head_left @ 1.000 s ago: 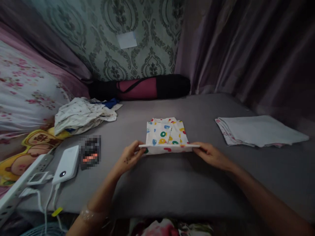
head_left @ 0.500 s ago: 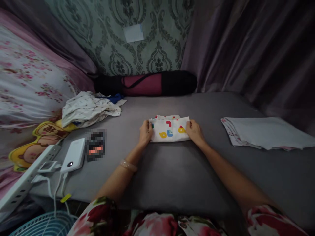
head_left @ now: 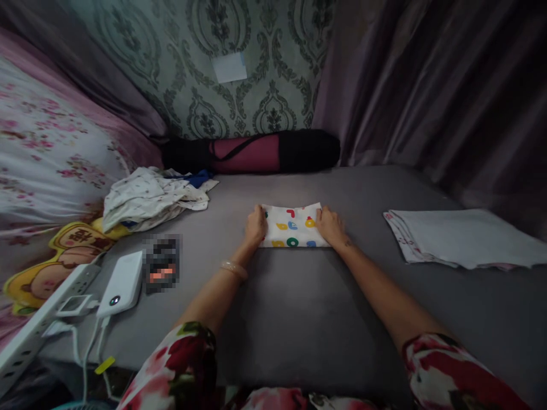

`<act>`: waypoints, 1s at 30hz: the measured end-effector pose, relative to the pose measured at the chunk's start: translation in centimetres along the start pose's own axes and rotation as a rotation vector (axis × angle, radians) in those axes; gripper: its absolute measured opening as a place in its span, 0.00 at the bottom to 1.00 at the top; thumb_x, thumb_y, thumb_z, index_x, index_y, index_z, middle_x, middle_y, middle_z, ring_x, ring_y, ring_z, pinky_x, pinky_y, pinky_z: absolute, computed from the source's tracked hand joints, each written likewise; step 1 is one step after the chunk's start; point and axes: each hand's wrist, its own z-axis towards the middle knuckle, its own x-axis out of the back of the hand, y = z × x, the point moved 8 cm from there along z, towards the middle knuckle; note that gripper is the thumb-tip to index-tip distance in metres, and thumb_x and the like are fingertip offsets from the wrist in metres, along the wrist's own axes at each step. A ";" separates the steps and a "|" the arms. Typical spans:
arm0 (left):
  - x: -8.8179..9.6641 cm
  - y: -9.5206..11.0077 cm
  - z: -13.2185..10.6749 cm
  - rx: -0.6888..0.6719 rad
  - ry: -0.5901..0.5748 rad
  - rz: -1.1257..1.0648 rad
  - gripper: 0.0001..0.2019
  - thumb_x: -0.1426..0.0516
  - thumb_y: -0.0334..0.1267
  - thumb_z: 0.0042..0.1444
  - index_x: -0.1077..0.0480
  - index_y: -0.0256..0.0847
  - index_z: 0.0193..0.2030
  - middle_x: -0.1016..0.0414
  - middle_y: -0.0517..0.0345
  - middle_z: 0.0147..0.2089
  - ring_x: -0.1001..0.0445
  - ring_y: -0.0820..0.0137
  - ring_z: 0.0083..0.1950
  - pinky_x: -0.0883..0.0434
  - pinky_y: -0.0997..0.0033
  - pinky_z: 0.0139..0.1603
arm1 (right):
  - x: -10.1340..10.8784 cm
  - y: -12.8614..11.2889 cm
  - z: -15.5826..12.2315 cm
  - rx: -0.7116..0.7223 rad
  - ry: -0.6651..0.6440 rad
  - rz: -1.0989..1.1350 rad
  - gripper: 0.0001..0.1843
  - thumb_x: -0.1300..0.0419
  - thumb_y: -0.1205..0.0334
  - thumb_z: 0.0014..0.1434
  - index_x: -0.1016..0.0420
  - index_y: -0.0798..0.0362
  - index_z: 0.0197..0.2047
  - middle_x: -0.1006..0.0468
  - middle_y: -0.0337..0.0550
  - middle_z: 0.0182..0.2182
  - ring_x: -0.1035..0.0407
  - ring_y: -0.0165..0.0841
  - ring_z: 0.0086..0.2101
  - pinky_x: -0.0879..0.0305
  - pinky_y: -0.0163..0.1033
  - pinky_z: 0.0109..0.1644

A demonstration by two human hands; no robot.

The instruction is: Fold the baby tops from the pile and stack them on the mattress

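Note:
A small white garment with coloured letter prints (head_left: 293, 225) lies folded into a compact rectangle on the grey bed surface (head_left: 299, 302). My left hand (head_left: 255, 226) presses on its left edge, fingers curled over the cloth. My right hand (head_left: 330, 226) rests on its right edge, fingers closed on the fabric. Both arms reach forward from floral sleeves at the bottom of the view.
A heap of unfolded pale clothes (head_left: 150, 196) lies at the left. A folded white cloth stack (head_left: 464, 236) sits at the right. A white power bank (head_left: 122, 283), power strip (head_left: 38, 324) and cables lie near the left edge. A dark and pink roll (head_left: 252, 152) lies by the wall.
The near edge of the garment was lifted and folded away from me over the rest. Both hands moved forward with it and now press the folded packet flat.

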 end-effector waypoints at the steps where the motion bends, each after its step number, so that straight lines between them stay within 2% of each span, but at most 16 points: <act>1: -0.2 -0.1 0.1 0.012 -0.007 0.019 0.16 0.58 0.43 0.68 0.35 0.41 0.52 0.23 0.46 0.42 0.25 0.62 0.41 0.38 0.69 0.36 | -0.1 0.0 0.1 -0.003 -0.004 -0.004 0.24 0.61 0.54 0.70 0.31 0.60 0.51 0.22 0.60 0.42 0.26 0.45 0.45 0.36 0.44 0.47; 11: -0.4 -0.1 -0.1 0.070 -0.035 0.116 0.15 0.57 0.43 0.67 0.36 0.40 0.51 0.23 0.43 0.43 0.24 0.61 0.44 0.34 0.67 0.40 | -1.1 0.5 0.9 -0.054 -0.012 -0.021 0.23 0.60 0.56 0.70 0.30 0.61 0.51 0.22 0.61 0.43 0.26 0.44 0.46 0.35 0.44 0.49; 17: -0.1 0.1 -0.3 0.103 -0.006 0.079 0.12 0.53 0.40 0.65 0.36 0.36 0.50 0.24 0.38 0.43 0.24 0.57 0.46 0.32 0.64 0.43 | -1.3 0.6 1.0 -0.101 0.009 0.008 0.23 0.56 0.56 0.68 0.29 0.63 0.51 0.22 0.65 0.43 0.26 0.47 0.46 0.35 0.48 0.48; 21: 0.4 -0.4 0.1 0.142 -0.002 -0.059 0.10 0.48 0.41 0.62 0.34 0.36 0.45 0.24 0.37 0.44 0.24 0.57 0.48 0.32 0.66 0.43 | -1.5 1.2 1.6 -0.112 -0.039 0.080 0.24 0.54 0.54 0.67 0.28 0.63 0.52 0.23 0.66 0.45 0.26 0.47 0.46 0.34 0.46 0.46; 23: 0.6 -1.1 0.2 0.186 -0.011 -0.173 0.11 0.46 0.43 0.60 0.33 0.36 0.42 0.24 0.39 0.42 0.24 0.59 0.46 0.31 0.68 0.40 | -1.5 1.6 1.9 -0.091 -0.092 0.146 0.24 0.52 0.52 0.66 0.25 0.63 0.50 0.22 0.65 0.44 0.26 0.45 0.46 0.34 0.43 0.45; 26: 0.9 -2.5 -0.3 0.282 -0.063 -0.336 0.13 0.43 0.44 0.58 0.33 0.34 0.42 0.24 0.44 0.37 0.23 0.64 0.37 0.31 0.70 0.33 | -1.3 2.4 1.9 -0.058 -0.124 0.207 0.23 0.53 0.53 0.67 0.22 0.60 0.45 0.21 0.60 0.44 0.25 0.40 0.44 0.35 0.37 0.42; 30: 1.4 -3.6 -3.0 0.322 -0.186 -0.541 0.14 0.43 0.42 0.58 0.34 0.33 0.46 0.25 0.53 0.31 0.27 0.72 0.27 0.34 0.76 0.25 | -1.1 4.0 0.2 -0.045 -0.099 0.269 0.18 0.50 0.57 0.65 0.25 0.57 0.49 0.20 0.52 0.43 0.25 0.35 0.41 0.36 0.33 0.39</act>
